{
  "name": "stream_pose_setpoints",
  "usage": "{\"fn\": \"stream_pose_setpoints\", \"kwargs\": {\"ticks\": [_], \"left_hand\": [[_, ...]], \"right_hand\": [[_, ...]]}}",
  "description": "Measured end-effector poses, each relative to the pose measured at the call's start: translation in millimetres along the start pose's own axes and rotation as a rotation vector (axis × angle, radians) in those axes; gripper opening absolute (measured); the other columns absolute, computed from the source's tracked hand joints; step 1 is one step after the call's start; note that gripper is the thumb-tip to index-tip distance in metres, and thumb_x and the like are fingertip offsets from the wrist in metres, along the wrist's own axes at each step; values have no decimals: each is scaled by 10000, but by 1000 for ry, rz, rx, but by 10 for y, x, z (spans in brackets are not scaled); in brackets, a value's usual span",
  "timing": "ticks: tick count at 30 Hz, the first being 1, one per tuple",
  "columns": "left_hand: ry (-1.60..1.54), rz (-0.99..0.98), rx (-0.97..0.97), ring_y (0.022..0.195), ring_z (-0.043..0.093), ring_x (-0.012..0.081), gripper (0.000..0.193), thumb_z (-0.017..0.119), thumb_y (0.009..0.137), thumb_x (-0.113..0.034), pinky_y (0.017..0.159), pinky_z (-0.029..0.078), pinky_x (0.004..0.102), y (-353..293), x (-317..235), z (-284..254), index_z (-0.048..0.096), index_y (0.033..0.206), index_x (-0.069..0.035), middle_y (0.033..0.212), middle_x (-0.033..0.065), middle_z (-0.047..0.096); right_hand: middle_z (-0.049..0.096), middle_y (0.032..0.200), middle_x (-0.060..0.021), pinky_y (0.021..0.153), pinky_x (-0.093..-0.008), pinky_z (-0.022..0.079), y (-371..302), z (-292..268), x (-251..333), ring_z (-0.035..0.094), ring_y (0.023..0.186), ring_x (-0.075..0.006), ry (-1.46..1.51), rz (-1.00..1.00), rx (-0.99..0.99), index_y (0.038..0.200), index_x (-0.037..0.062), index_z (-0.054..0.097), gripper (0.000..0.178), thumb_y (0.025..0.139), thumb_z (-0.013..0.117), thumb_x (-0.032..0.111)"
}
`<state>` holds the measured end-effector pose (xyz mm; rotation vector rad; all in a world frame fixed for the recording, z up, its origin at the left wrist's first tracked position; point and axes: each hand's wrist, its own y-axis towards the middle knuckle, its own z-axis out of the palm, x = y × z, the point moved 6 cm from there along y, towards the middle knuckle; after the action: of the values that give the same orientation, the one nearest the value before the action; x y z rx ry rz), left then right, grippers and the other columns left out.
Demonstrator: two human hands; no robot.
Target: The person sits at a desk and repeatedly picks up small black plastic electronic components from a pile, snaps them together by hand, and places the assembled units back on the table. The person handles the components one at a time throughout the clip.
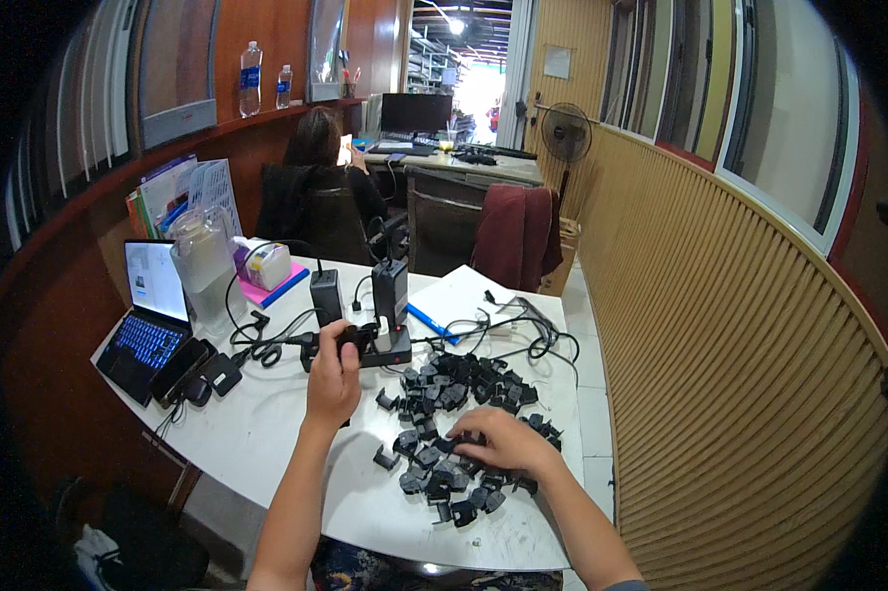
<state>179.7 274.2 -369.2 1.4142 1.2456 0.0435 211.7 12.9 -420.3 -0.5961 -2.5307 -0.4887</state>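
A loose pile of small black plastic pieces point(451, 394), many shaped like clips or caps, covers the right part of the white table. My right hand point(503, 440) is down among them, its fingers curled and pinching at a black piece near the pile's middle. My left hand point(334, 379) is raised to the left of the pile, close to a black power strip point(397, 352). Its fingers are closed, and something black shows at the fingertips; its exact kind is unclear against the dark strip and cables behind.
An open laptop point(149, 330), a clear jug point(206, 276) and black adapters point(213, 376) stand at the left. Cables point(542, 340), a blue pen point(432, 323) and white paper point(464, 295) lie at the far side. Beyond, a person point(316, 167) sits near a monitor point(416, 113).
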Motion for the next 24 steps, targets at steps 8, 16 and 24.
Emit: {"fn": "stream_pose_setpoints", "kwargs": {"ticks": [8, 16, 24], "left_hand": [[31, 256, 162, 800, 709, 405, 276, 625, 1022, -181, 674, 553, 442, -27, -284, 153, 546, 1258, -61, 1016, 211, 702], [104, 364, 399, 812, 708, 307, 281, 746, 938, -252, 690, 569, 400, -148, -463, 412, 660, 1160, -102, 987, 98, 673], [140, 442, 435, 784, 704, 280, 286, 757, 930, -295, 670, 569, 388, -196, -472, 482, 670, 1143, -125, 986, 79, 657]], "right_hand": [[743, 918, -46, 699, -267, 528, -21, -190, -254, 672, 783, -103, 261, 203, -286, 1076, 60, 781, 231, 846, 761, 42], [710, 1042, -34, 776, -247, 539, -14, -150, -342, 653, 816, -88, 467, 193, -342, 1160, 31, 756, 268, 894, 725, 23], [711, 1077, -61, 854, -256, 541, -10, -221, -295, 694, 920, -114, 832, 244, -362, 1270, 4, 687, 337, 946, 739, 79]]}}
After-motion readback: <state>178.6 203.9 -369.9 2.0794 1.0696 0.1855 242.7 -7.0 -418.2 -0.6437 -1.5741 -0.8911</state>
